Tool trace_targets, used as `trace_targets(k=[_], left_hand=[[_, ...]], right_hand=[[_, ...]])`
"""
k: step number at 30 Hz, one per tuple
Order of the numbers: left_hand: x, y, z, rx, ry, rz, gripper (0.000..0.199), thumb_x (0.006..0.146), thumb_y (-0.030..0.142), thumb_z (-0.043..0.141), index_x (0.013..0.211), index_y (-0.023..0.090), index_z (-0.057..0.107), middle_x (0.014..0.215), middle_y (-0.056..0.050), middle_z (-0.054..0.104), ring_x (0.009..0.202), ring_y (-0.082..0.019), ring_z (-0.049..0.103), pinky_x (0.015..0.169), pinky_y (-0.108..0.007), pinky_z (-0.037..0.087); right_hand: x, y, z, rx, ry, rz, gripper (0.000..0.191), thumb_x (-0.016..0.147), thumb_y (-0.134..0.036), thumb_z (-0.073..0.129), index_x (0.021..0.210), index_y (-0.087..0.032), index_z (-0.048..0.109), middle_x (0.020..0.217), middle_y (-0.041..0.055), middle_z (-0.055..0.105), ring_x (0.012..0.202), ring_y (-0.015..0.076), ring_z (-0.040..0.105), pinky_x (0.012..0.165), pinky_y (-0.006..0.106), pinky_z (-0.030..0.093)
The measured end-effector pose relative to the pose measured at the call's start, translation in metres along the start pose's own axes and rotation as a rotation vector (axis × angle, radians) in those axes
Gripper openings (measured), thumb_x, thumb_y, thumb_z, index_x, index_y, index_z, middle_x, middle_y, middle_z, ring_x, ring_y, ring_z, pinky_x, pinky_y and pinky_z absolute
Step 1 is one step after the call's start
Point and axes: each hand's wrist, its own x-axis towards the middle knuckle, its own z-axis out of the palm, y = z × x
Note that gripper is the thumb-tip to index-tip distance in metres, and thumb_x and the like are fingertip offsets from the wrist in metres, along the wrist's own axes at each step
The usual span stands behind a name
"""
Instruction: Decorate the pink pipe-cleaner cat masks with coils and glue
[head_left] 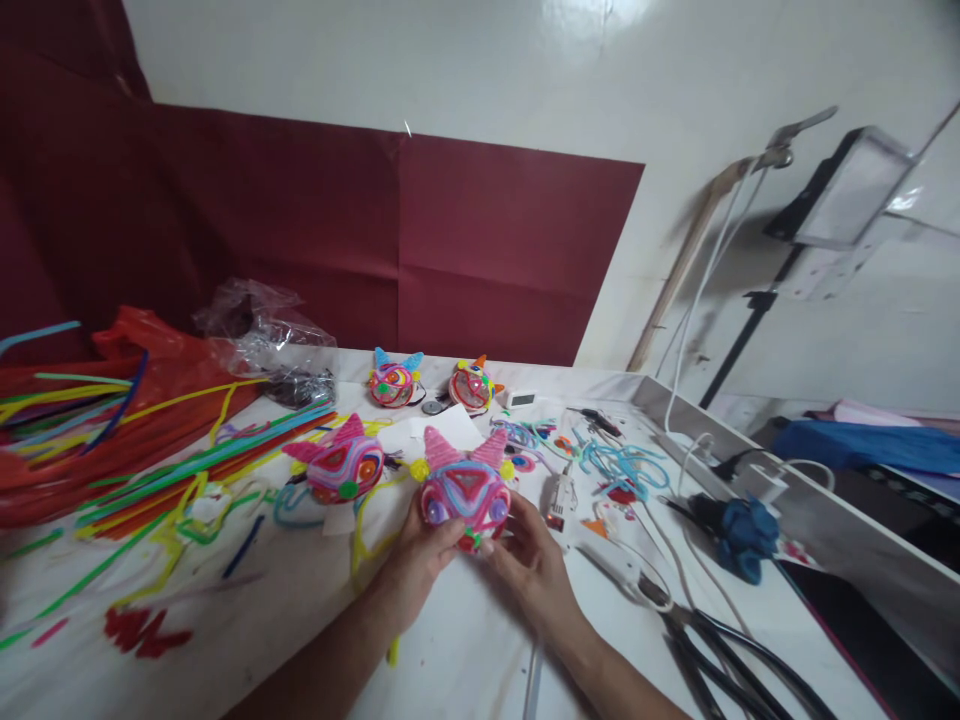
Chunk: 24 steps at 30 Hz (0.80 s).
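Between my two hands is a pink and lilac pipe-cleaner animal head (466, 492) with pointed pink ears, purple eyes and yellow pompoms at its sides. My left hand (420, 560) grips its left side, the thumb lying across the lower front. On the other side my right hand (531, 562) holds it with thumb and fingers near the chin. A similar pink head (346, 468) with an orange eye rests on the table just left of it. Farther back sit a blue-eared head (394, 380) and an orange-eared head (472, 385).
Bundles of coloured pipe cleaners (202, 465) and a red plastic bag (150, 350) cover the left. To the right lie a glue gun (611, 562), black-handled scissors (720, 650), blue pipe-cleaner loops (622, 465) and a dark blue flower-like bundle (739, 535). A low ledge (810, 500) edges the table.
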Motion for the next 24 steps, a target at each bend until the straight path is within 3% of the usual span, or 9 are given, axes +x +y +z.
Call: trace_targets(k=[6,12,19,24], left_hand=[[0.001,0.002,0.002,-0.01,0.014,0.006,0.062,0.066,0.046,0.101,0.12,0.043,0.072,0.136,-0.005,0.08,0.14,-0.04,0.067,0.114,-0.057,0.053],[0.001,0.005,0.004,0.0,0.011,0.029,0.067,0.066,0.046,0.103,0.124,0.036,0.071,0.14,-0.009,0.077,0.14,-0.041,0.066,0.111,-0.053,0.055],[0.003,0.01,0.004,0.012,-0.022,0.02,0.076,0.069,0.048,0.102,0.134,0.031,0.067,0.138,-0.012,0.077,0.129,-0.038,0.072,0.111,-0.054,0.056],[0.004,0.015,0.004,-0.033,-0.044,-0.02,0.069,0.077,0.052,0.095,0.135,0.028,0.065,0.125,-0.01,0.082,0.119,-0.036,0.077,0.114,-0.057,0.054]], right_hand=[[0.0,0.0,0.001,0.008,0.005,0.001,0.062,0.069,-0.049,0.096,0.126,-0.041,0.075,0.123,0.0044,0.085,0.111,0.0357,0.08,0.081,0.047,0.067],[0.001,-0.006,0.001,0.013,-0.028,0.007,0.061,0.073,-0.05,0.094,0.128,-0.035,0.073,0.122,0.0065,0.084,0.11,0.033,0.079,0.081,0.043,0.066],[0.005,-0.012,-0.001,0.072,-0.013,0.052,0.063,0.069,-0.052,0.096,0.123,-0.029,0.073,0.118,0.0078,0.084,0.104,0.03,0.079,0.087,0.043,0.066],[0.006,-0.017,-0.004,0.1,-0.027,0.115,0.063,0.07,-0.054,0.096,0.121,-0.025,0.072,0.122,0.0099,0.082,0.103,0.0274,0.078,0.089,0.041,0.065]])
